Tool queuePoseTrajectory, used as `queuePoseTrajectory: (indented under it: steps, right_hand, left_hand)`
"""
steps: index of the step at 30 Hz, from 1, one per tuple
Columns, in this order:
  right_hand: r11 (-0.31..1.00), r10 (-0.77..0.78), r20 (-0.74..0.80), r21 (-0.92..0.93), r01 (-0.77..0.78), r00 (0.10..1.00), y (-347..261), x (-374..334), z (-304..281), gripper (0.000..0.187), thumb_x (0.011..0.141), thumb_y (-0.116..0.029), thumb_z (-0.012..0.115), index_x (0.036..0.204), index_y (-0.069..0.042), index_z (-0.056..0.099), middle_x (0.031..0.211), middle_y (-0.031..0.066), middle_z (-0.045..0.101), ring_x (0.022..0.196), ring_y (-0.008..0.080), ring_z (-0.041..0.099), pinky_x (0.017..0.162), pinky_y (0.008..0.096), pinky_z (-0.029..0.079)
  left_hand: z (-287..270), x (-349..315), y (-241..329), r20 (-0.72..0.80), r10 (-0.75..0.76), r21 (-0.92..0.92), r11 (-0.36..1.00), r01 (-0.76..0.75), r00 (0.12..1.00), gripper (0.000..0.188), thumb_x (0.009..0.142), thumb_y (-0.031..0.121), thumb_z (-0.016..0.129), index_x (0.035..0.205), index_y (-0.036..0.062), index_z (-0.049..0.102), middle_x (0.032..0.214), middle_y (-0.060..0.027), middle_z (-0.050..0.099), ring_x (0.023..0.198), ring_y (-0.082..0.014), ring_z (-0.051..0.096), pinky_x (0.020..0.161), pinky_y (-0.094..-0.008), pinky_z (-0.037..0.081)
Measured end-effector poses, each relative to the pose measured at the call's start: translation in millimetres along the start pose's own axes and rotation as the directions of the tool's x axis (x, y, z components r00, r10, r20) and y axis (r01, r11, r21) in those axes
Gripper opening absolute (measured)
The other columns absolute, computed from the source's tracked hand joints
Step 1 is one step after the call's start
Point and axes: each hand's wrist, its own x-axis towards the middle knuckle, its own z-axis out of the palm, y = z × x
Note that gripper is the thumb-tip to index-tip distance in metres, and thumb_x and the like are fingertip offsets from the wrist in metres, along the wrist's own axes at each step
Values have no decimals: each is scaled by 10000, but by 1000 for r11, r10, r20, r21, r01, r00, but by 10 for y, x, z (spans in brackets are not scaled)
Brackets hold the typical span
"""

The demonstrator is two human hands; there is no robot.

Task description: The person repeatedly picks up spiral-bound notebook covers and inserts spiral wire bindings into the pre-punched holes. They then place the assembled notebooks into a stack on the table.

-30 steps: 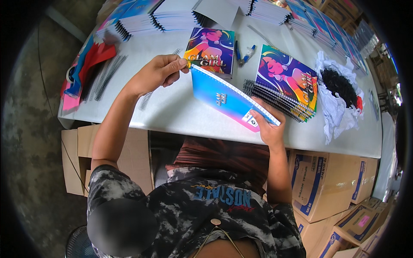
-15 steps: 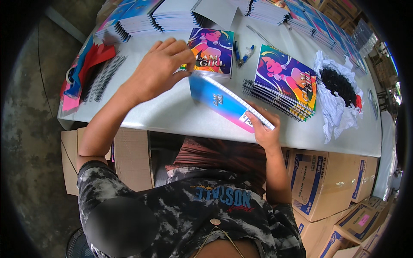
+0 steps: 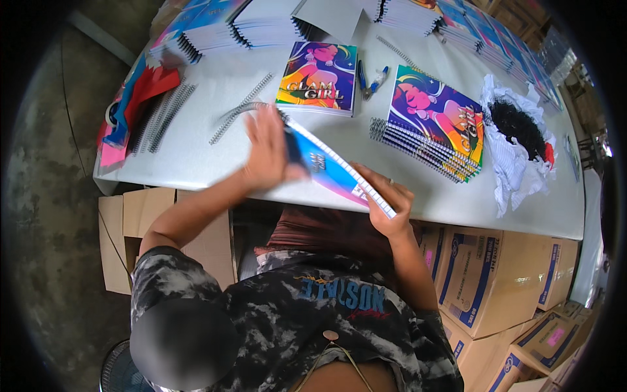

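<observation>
My right hand (image 3: 390,201) grips the lower right end of a notebook (image 3: 323,166), held tilted above the table's near edge. Its blue and pink cover faces me, and a row of holes runs along its upper edge. At the notebook's far left end, my left hand (image 3: 266,147) is blurred, fingers stretched out and thumb apart. A dark wire spiral (image 3: 264,105) curves from that corner over the fingertips; whether they touch it is unclear. Beyond lies a stack of colourful-covered notebooks (image 3: 318,75). Loose wire spirals (image 3: 238,111) rest left of it.
Pliers (image 3: 372,83) lie right of the middle stack. Spiral-bound notebooks (image 3: 434,121) are piled at right, beside crumpled paper with black scraps (image 3: 516,130). More spirals (image 3: 163,117) and red and blue material (image 3: 134,98) lie left. Notebook stacks (image 3: 268,26) line the back. Cartons (image 3: 483,274) stand below.
My left hand has moved down from beside the middle stack to the notebook's left end, uncovering loose spirals and the stack's cover. The notebook has shifted slightly left and down with my right hand.
</observation>
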Motion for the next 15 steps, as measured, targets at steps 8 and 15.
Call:
queuePoseTrajectory:
  steps: [8,15]
  right_hand:
    - [993,-113,5,16,113,994,-62,26,62,346,726,-10,654,1068,18,611,986,188,641,909,283,643,741,322,524]
    - [992,-107,46,70,104,993,-84,33,50,276,794,-59,590,1049,44,617,971,203,644,904,294,645,781,334,506]
  left_hand:
    - [-308,470,-48,-40,-28,279,960,38,999,1116,720,791,324,1353,-110,146,1411,-315,96,1321,-464,6,999,-620,-45]
    - [99,-222,133,-172,358,279,911,-303,918,872,782,711,355,1316,22,333,1297,-104,393,1215,-428,263,991,-617,147]
